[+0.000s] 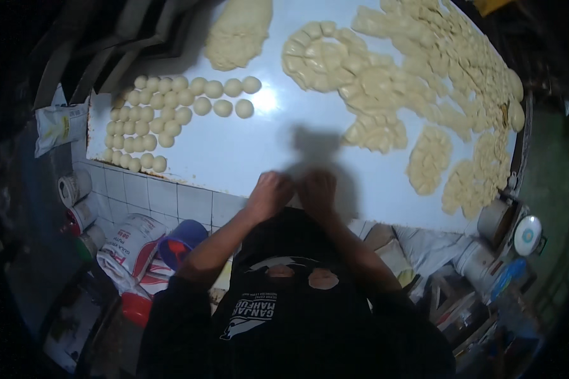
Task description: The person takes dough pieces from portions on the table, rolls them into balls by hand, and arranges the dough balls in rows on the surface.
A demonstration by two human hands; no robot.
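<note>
My left hand (pixel 273 192) and my right hand (pixel 316 192) are side by side at the front edge of the white table (pixel 246 145), their fingers curled and closed; whatever they may hold is hidden. Rows of small round dough balls (pixel 223 108) sit to the upper left of my hands. A large smooth dough mass (pixel 237 31) lies at the back centre. Many cut, flattened dough pieces (pixel 373 88) spread over the right of the table, with smaller patches (pixel 428 158) nearer my right hand.
Dark metal trays (pixel 114 44) stand at the back left beside a white packet (pixel 60 129). Below the table are white sacks (pixel 133 246), a blue bucket (pixel 182 240), a red basin (pixel 136 308) and tubs (pixel 74 188). A metal pot (pixel 493 221) and a lid (pixel 527 235) are at the right.
</note>
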